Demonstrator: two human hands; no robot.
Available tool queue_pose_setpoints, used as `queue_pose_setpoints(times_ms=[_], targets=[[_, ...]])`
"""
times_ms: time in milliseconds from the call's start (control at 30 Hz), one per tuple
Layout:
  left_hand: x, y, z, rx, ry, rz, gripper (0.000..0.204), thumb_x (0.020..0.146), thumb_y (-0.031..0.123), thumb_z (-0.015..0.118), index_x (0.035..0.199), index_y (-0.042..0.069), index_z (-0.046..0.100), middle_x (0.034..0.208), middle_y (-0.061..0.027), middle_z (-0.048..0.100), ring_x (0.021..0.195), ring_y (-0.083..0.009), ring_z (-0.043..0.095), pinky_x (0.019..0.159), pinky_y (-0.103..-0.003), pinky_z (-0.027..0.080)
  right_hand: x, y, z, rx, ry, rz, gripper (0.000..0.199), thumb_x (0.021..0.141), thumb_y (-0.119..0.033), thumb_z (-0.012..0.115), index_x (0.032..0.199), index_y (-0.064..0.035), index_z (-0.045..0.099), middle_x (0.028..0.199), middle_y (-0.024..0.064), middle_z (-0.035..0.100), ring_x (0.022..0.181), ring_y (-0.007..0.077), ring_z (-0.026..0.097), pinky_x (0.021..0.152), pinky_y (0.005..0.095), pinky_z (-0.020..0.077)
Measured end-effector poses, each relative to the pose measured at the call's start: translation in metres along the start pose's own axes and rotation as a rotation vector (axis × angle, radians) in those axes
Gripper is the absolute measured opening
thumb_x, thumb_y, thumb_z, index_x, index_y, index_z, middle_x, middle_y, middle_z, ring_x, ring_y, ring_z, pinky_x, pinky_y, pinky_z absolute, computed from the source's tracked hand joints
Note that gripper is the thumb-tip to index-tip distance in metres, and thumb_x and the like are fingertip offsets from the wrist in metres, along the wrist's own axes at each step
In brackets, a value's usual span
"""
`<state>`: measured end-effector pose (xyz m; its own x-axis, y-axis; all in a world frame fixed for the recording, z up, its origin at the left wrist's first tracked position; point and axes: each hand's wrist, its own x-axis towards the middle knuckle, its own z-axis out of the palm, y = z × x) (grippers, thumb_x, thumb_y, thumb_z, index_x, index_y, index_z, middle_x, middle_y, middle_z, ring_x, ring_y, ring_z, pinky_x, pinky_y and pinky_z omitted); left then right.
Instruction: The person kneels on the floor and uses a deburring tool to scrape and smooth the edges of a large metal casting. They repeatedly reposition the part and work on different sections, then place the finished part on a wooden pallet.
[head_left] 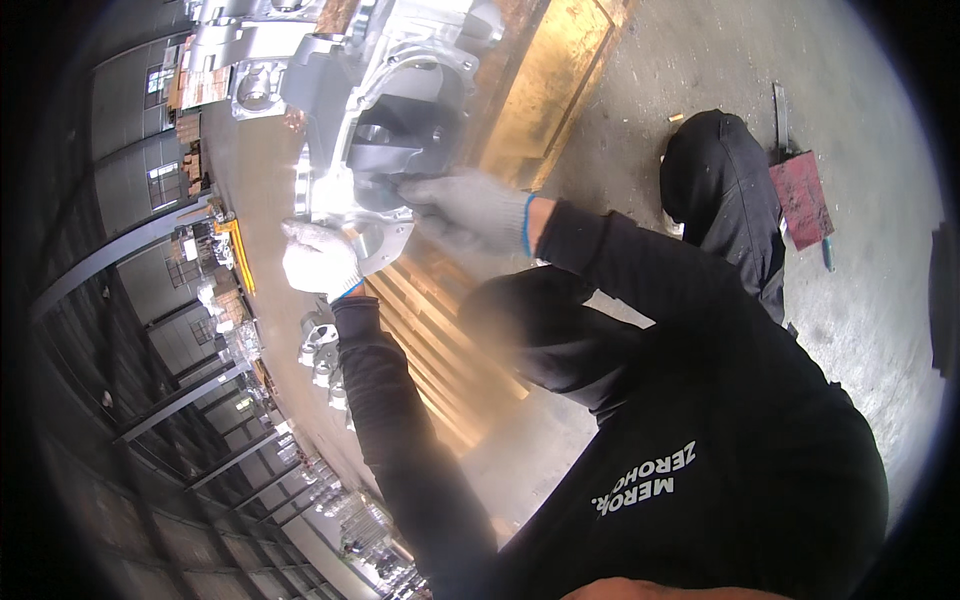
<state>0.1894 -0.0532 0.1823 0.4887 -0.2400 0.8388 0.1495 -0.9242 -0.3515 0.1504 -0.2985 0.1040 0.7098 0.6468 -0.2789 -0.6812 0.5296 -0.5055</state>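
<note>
A large silvery metal casting (400,85), with a round flanged opening and bolt holes along its rim, stands in front of me at the upper middle. My left hand (322,260), in a white glove, grips its lower near edge; glare washes out the fingers. My right hand (470,210), gloved as well, is closed at the lower side of the opening. Its fingertips pinch something grey and small that I cannot make out against the metal.
Wooden pallet slats (430,340) lie below the casting, and a yellowish wooden board (545,90) lies beyond it. More castings (320,345) stand on the floor at left. A red flat piece (802,200) lies by my leg. A yellow frame (237,255) stands farther off.
</note>
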Motion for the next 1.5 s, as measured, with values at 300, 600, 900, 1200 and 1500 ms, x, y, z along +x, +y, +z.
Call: queue_pose_setpoints(times_ms=[300,600,900,1200,1500], targets=[[0.008,0.015,-0.017,-0.036,-0.244,-0.184,0.06,0.108,0.037,0.048,0.065,0.001,0.069,0.061,-0.0232,0.065,0.055,-0.0447,0.065,0.052,-0.053,0.049,-0.026,-0.008,0.018,0.239,-0.049,0.061,0.013,0.106,-0.017,0.059,0.113,-0.0115,0.068,0.081,0.0027,0.058,0.051,0.011,0.048,0.044,0.0259,0.0352],[0.011,0.016,-0.025,-0.089,-0.233,-0.134,0.056,0.105,0.036,0.05,0.066,0.002,0.071,0.063,-0.0241,0.066,0.057,-0.0447,0.066,0.054,-0.052,0.053,-0.036,-0.03,0.044,0.065,0.014,0.025,0.028,0.107,-0.032,0.061,0.121,-0.0105,0.072,0.094,-0.0012,0.065,0.076,0.0098,0.058,0.068,0.0265,0.0498],[0.015,0.017,-0.024,-0.252,-0.18,-0.192,0.043,0.102,0.031,0.055,0.076,0.003,0.074,0.064,-0.0228,0.067,0.057,-0.0423,0.068,0.054,-0.05,0.054,-0.08,0.04,-0.047,-0.41,0.0,-0.19,0.052,0.113,-0.031,0.047,0.158,-0.0043,0.044,0.085,-0.005,0.054,0.059,0.0047,0.037,0.05,0.0217,0.029],[0.014,0.012,-0.032,-0.329,-0.119,-0.153,0.044,0.103,0.032,0.059,0.072,0.003,0.073,0.069,-0.0233,0.068,0.059,-0.0415,0.067,0.057,-0.05,0.053,-0.136,0.029,-0.044,-1.008,0.229,-0.62,0.038,0.103,-0.001,0.057,0.14,0.0018,0.05,0.11,0.0097,0.071,0.079,0.0126,0.068,0.069,0.0283,0.0564],[0.015,0.018,-0.034,-0.251,-0.274,-0.288,0.062,0.106,0.046,0.049,0.068,0.004,0.074,0.065,-0.0215,0.067,0.061,-0.0405,0.068,0.062,-0.05,0.056,-0.139,-0.007,-0.06,-0.98,0.425,-0.782,0.053,0.104,-0.006,0.06,0.153,-0.003,0.041,0.095,0.0067,0.068,0.071,0.0104,0.062,0.063,0.0268,0.052]])
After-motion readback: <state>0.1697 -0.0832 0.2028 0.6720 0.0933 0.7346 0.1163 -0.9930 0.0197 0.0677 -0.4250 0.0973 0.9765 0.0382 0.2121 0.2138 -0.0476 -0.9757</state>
